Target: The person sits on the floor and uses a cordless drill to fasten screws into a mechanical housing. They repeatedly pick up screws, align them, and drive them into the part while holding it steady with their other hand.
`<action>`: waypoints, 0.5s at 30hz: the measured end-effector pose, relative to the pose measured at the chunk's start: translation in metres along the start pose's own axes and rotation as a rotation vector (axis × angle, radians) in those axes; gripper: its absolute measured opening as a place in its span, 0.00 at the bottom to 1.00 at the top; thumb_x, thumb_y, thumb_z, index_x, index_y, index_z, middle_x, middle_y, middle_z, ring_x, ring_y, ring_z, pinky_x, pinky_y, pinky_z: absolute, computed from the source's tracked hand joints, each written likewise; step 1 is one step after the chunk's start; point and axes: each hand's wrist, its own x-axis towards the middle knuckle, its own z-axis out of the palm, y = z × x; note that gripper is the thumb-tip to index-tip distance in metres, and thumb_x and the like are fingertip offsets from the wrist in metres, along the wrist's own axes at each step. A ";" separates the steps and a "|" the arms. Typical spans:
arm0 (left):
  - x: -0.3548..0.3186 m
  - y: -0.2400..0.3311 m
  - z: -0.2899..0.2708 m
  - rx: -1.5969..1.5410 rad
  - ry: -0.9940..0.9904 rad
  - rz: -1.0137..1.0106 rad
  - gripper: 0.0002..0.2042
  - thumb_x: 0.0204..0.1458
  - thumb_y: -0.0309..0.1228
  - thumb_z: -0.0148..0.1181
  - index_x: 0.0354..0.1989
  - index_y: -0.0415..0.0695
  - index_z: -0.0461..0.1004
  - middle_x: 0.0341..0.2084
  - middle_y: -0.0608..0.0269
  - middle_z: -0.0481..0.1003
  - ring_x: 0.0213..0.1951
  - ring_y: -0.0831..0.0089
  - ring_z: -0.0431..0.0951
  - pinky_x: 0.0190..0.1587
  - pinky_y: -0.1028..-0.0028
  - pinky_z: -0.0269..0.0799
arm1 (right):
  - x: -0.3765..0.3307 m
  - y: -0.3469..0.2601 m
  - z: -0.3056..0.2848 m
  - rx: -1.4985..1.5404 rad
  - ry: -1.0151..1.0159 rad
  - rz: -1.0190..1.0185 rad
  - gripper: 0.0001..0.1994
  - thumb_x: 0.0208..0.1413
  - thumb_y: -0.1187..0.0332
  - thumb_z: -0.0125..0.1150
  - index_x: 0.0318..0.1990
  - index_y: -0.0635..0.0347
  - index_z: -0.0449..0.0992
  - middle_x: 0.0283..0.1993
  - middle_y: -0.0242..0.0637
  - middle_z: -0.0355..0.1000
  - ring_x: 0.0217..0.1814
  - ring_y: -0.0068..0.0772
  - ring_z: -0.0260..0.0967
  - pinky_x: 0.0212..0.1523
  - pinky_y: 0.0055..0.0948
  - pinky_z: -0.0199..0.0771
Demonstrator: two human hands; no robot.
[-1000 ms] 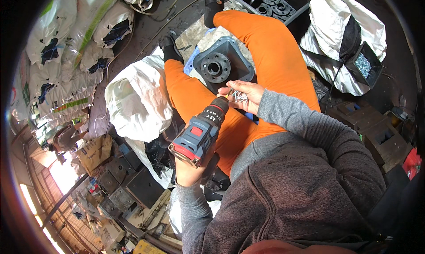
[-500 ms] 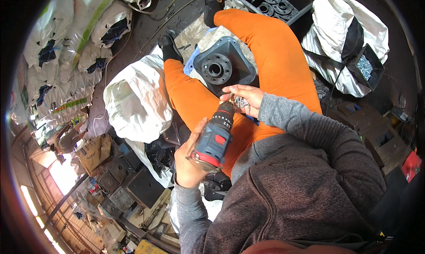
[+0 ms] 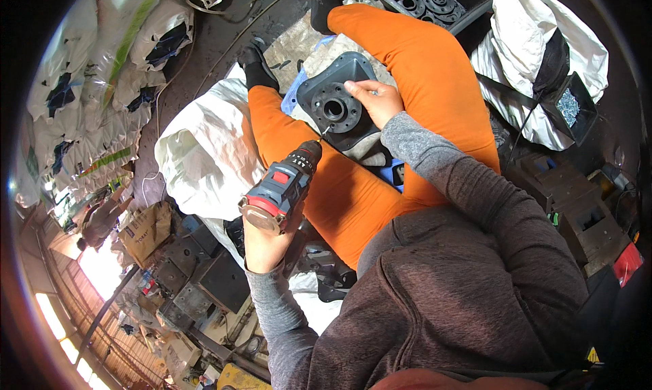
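Observation:
My left hand (image 3: 266,246) grips a grey and red cordless drill (image 3: 280,181), its bit pointing up toward a black round flange (image 3: 333,93). At the bit's tip a small bright screw (image 3: 327,130) meets the flange's lower edge. The flange has a large centre hole and smaller holes around it. It sits on a black square-based plastic part (image 3: 356,68) between my legs. My right hand (image 3: 382,103) is closed, its fingertips touching the flange's upper right rim. Its curled fingers hide the palm, where several screws showed in the earlier view.
A black crate (image 3: 468,16) of similar round flanges stands at the far right. Beside it, a dark box of screws (image 3: 568,108) rests against a white sack (image 3: 506,47). Another white sack (image 3: 204,135) lies by my left leg. Cables (image 3: 234,47) cross the floor.
My right hand has moved up from beside the drill's chuck to the flange's rim. The drill has shifted left and down, and its tip now meets the flange.

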 end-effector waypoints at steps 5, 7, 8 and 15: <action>0.002 -0.002 0.000 0.068 0.012 -0.134 0.13 0.46 0.21 0.64 0.43 0.38 0.77 0.38 0.57 0.80 0.39 0.66 0.80 0.43 0.68 0.75 | 0.002 0.014 -0.001 -0.136 -0.036 -0.019 0.21 0.57 0.47 0.61 0.38 0.58 0.82 0.34 0.40 0.79 0.39 0.32 0.75 0.45 0.30 0.71; 0.008 -0.003 -0.002 0.102 -0.044 -0.128 0.14 0.46 0.21 0.64 0.43 0.38 0.77 0.37 0.57 0.80 0.39 0.66 0.81 0.42 0.68 0.75 | 0.002 0.014 -0.001 -0.149 -0.054 -0.021 0.21 0.57 0.47 0.61 0.36 0.59 0.81 0.32 0.39 0.78 0.37 0.32 0.74 0.43 0.30 0.71; 0.012 -0.006 -0.003 0.129 -0.074 -0.109 0.14 0.46 0.22 0.65 0.43 0.38 0.77 0.37 0.56 0.80 0.39 0.66 0.81 0.42 0.69 0.75 | 0.001 0.013 -0.001 -0.135 -0.053 -0.028 0.21 0.57 0.47 0.61 0.35 0.59 0.81 0.31 0.38 0.78 0.35 0.31 0.73 0.42 0.30 0.71; 0.033 0.005 -0.014 0.302 -0.240 -0.156 0.14 0.45 0.23 0.66 0.42 0.38 0.77 0.35 0.57 0.80 0.37 0.64 0.81 0.42 0.68 0.75 | -0.006 0.001 0.001 -0.052 -0.034 -0.026 0.18 0.59 0.53 0.62 0.34 0.63 0.80 0.27 0.31 0.75 0.32 0.20 0.68 0.39 0.25 0.69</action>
